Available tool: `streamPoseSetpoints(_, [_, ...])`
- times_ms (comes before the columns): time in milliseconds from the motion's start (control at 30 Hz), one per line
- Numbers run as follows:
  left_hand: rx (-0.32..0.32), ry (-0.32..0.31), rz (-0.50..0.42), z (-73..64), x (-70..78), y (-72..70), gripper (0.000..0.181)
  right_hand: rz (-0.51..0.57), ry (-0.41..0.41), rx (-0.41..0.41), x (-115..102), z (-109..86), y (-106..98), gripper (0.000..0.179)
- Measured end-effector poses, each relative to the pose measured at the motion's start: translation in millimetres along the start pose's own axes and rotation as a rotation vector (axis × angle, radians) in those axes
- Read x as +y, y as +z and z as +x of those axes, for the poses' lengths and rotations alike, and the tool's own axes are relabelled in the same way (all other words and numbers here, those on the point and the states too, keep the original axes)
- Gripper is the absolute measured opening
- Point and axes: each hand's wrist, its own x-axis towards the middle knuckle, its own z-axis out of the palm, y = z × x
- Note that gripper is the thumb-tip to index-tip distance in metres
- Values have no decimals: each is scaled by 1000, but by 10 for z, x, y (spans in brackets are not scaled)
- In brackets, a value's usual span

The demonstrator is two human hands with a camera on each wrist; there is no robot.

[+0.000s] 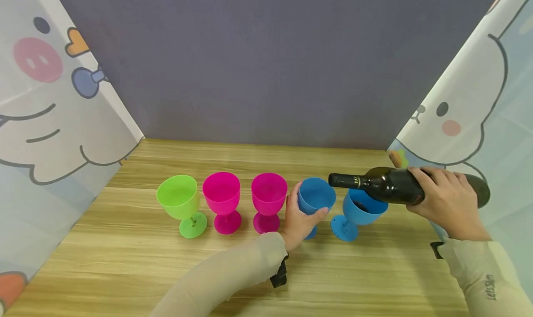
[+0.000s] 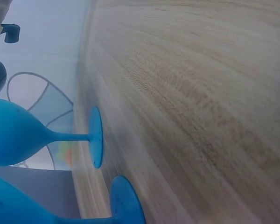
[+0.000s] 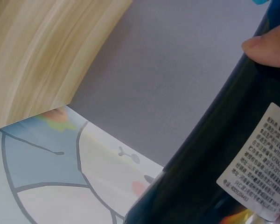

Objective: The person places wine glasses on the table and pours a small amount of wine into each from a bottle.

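Observation:
My right hand grips a dark wine bottle round its body, holding it nearly level with the neck pointing left. The bottle's mouth is beside the rim of a blue goblet, and its body overlaps the rightmost blue goblet in the head view. Round the bowl of the first blue goblet, my left hand has its fingers and thumb curled. Something dark shows inside the rightmost goblet. A printed white label on the bottle faces the right wrist camera. Both blue stems and feet appear in the left wrist view.
Left of my left hand, two pink goblets and a green goblet stand in a row on the wooden table. A grey panel rises behind, with cartoon-printed sheets at both sides.

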Motion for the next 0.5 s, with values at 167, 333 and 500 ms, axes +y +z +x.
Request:
streamPoseSetpoints(167, [-30,-63,20,11,14,-24,84,-13,-27,12,-9,17,18,63])
streamPoseSetpoints(333, [-50,-103,27,15,10,-36,86,-15,-33,3,-17,25,19,63])
streamPoseSetpoints(500, [-55,-100,14,22,13,-41,86,-7,-23,-7,-23,35,22,65])
